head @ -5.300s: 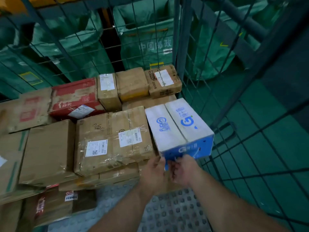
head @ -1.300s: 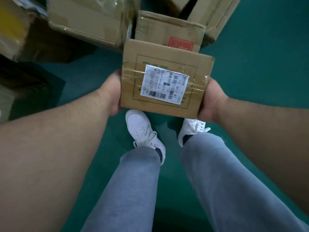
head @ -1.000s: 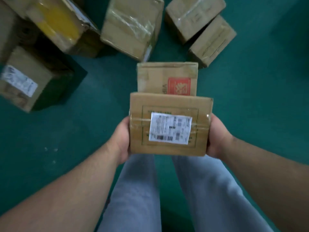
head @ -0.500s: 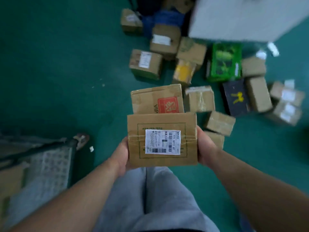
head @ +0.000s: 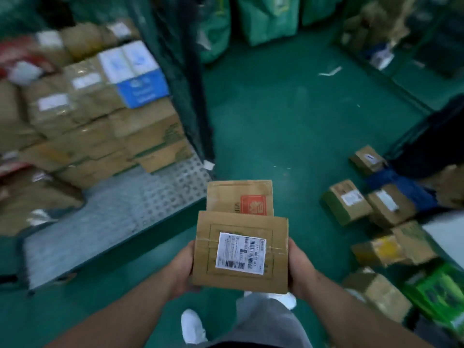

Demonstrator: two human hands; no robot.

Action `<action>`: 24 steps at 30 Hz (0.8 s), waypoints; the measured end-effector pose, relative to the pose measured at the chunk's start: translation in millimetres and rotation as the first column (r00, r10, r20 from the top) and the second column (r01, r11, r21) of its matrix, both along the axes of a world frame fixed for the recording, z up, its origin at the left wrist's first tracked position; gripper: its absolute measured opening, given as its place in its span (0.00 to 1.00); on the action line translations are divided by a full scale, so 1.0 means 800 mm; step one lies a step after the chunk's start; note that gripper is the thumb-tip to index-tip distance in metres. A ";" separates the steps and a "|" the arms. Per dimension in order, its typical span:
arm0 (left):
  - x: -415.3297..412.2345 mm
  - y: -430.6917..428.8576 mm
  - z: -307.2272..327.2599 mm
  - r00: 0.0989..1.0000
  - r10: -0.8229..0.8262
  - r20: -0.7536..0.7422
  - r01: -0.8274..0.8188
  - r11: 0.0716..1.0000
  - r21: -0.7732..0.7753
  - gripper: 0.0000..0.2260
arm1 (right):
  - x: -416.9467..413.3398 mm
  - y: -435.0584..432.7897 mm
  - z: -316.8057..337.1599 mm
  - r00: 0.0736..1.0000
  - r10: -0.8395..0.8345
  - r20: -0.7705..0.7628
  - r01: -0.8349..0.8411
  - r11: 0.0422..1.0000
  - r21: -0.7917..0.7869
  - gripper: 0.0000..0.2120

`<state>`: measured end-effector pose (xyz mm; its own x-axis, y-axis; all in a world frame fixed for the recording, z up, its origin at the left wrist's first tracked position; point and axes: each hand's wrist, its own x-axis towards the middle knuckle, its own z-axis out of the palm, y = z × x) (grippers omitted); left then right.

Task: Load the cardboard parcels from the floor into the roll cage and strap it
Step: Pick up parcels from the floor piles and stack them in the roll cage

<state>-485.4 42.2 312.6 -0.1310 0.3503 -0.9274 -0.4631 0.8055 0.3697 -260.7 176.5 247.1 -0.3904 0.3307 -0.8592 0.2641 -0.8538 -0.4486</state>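
Note:
I carry two cardboard parcels stacked at waist height. The upper brown parcel has a white barcode label. The lower parcel, with a red logo, sticks out beyond its far edge. My left hand grips the stack's left side and my right hand grips its right side. The roll cage stands at the left with its grey studded floor partly bare. Stacked parcels fill its back, among them a white and blue box.
Several loose parcels lie on the green floor at the right, with a yellow-marked box and a green box. The cage's dark mesh side wall stands ahead. Green mail bags line the back. My white shoes show below.
My view has swung from the parcels on the floor toward the roll cage, which now fills the left. Both hands keep the same hold on the two stacked parcels.

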 end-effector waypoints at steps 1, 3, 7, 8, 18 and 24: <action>-0.024 -0.038 0.001 0.999 0.036 -0.038 -0.036 0.999 -0.007 0.23 | -0.032 -0.021 0.004 0.999 0.044 -0.012 -0.044 0.999 0.002 0.37; -0.067 -0.112 0.005 0.989 0.136 -0.063 -0.137 0.991 -0.004 0.25 | -0.094 -0.068 0.016 0.994 0.104 -0.029 -0.105 0.994 -0.009 0.35; -0.135 -0.224 0.022 0.952 0.301 -0.059 -0.301 0.953 0.008 0.27 | -0.197 -0.148 0.037 0.959 0.280 -0.046 -0.279 0.959 0.043 0.32; -0.152 -0.244 0.026 0.942 0.331 -0.049 -0.331 0.944 0.019 0.27 | -0.221 -0.163 0.045 0.950 0.310 -0.043 -0.307 0.950 0.054 0.31; -0.278 -0.282 0.051 0.863 0.498 -0.084 -0.490 0.866 0.095 0.24 | -0.393 -0.174 0.081 0.912 0.386 -0.141 -0.378 0.922 0.078 0.30; -0.371 -0.231 0.052 0.802 0.592 -0.080 -0.583 0.805 0.115 0.23 | -0.506 -0.117 0.081 0.900 0.405 -0.162 -0.393 0.914 0.105 0.33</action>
